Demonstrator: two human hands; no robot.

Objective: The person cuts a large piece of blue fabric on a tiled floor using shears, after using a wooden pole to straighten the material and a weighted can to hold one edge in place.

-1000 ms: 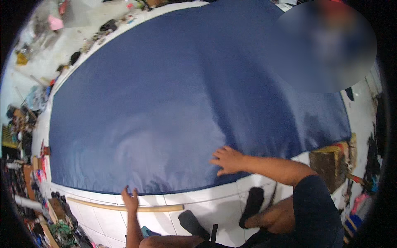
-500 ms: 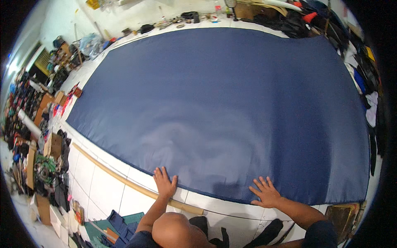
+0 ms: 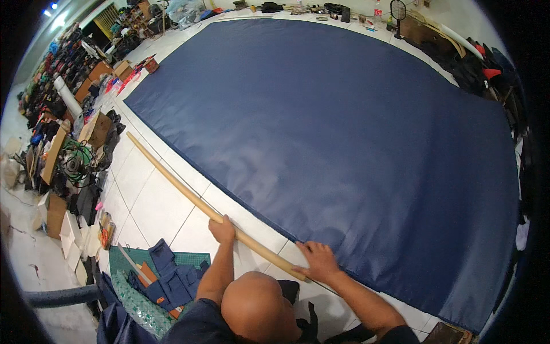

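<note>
A long tan tube [image 3: 189, 194], which looks like cardboard, lies diagonally on the white tiles, alongside the near edge of a large dark blue sheet [image 3: 321, 126]. My left hand [image 3: 222, 229] is closed around the tube, a little past its middle toward the near end. At that near end my right hand [image 3: 318, 262] has its thumb against or just beside the tube. Its fingers are apart from the thumb and reach over the sheet's near edge. The sheet lies spread out nearly flat, smooth and slightly shiny, with faint ripples near its front.
A green cutting mat [image 3: 200, 259] carries folded dark blue pieces [image 3: 175, 275] at the lower left. Cardboard boxes [image 3: 97, 129], a coiled green cable [image 3: 77, 160] and piled goods line the left side. Along the far wall stand a racket-shaped object [image 3: 397, 12] and a bottle [image 3: 377, 9].
Both hands have left the blue sheet's surface. My left hand has taken hold of the tube, and my right hand has come left to the tube's near end. The view has shifted.
</note>
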